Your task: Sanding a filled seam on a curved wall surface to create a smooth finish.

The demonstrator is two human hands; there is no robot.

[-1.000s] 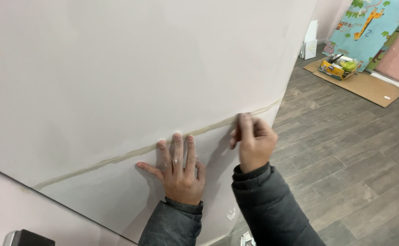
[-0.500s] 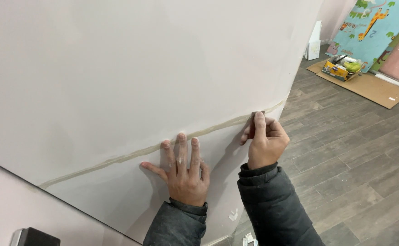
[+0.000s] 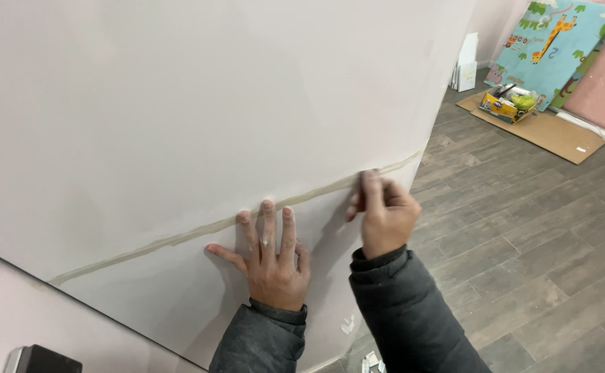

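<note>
Left hand [image 3: 269,259] lies flat, fingers spread, on the white wall [image 3: 178,103] just under the tape strip [image 3: 178,238]. Right hand [image 3: 384,217] pinches the tape near the wall's right edge; pressing it down looks like the step in hand.

Under my left hand [image 3: 269,257] I see a plain white wall [image 3: 178,103] crossed by a pale beige tape strip [image 3: 178,238]. Both my sleeves [image 3: 406,311] are dark grey. Beyond my right hand [image 3: 383,214], the grey-brown wood-grain floor [image 3: 537,228] carries tan cardboard [image 3: 544,131].
</note>
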